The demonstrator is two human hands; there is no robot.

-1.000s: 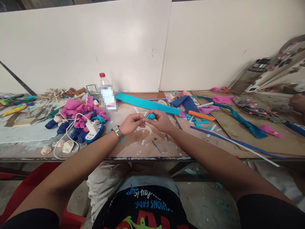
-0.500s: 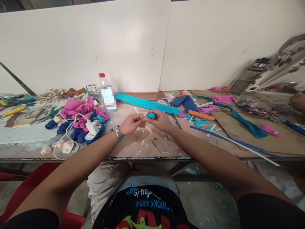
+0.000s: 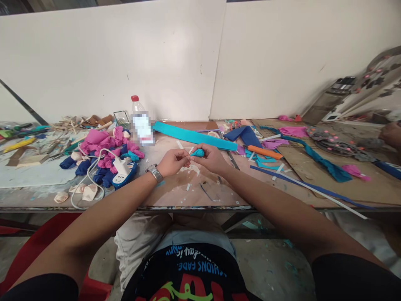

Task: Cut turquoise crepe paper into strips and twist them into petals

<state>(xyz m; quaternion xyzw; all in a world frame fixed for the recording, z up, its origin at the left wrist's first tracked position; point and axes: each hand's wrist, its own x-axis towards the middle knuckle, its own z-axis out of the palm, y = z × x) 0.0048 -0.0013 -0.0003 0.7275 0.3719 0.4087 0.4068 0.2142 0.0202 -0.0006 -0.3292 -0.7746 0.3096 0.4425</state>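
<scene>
Turned a little since half a second before, the teal roll [image 3: 197,153] showed a smoother side, while both hands kept their places; my right hand [image 3: 209,159] held it, thumb and forefinger curled closely around it; my left hand [image 3: 174,162] was nearly closed, fingertips bunched at the roll's left end, though I could not tell whether they had hold of it; just beyond my hands lay a wide turquoise strip [image 3: 196,136]; to their left sat the pink and navy heap [image 3: 97,138] beside a socket block [image 3: 118,179]; to their right, an orange tool [image 3: 265,151].
</scene>
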